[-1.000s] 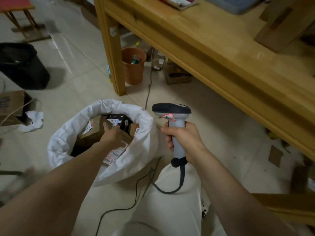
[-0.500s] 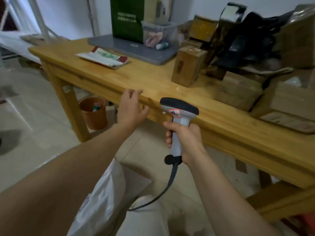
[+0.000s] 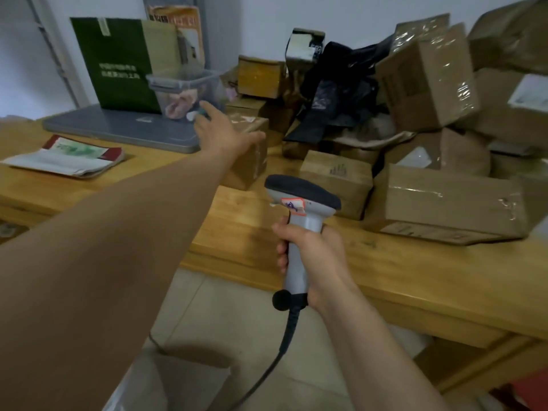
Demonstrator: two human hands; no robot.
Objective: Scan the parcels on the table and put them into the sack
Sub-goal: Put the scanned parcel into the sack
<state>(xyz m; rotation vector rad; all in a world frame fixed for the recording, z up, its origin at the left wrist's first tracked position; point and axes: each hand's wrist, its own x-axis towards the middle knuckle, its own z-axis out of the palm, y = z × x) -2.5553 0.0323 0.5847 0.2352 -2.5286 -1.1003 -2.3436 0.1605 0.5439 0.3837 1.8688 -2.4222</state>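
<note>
Left hand (image 3: 225, 134) reaching out with fingers spread apart over a small brown parcel (image 3: 250, 161) standing on the desk (image 3: 237, 226), right hand (image 3: 317, 262) gripping the scanner (image 3: 302, 197) by its handle, its cord (image 3: 284, 345) hanging down, more parcels (image 3: 430, 81) lying piled along the desk's right side

1. Head view: wide-angle, worn on the head, facing forward and down across the table (image 3: 237, 226) edge, near.
2. Left arm (image 3: 103, 262) enters at 7 o'clock, right arm (image 3: 385, 351) at 5; parcels (image 3: 444, 200) crowd 2 o'clock.
</note>
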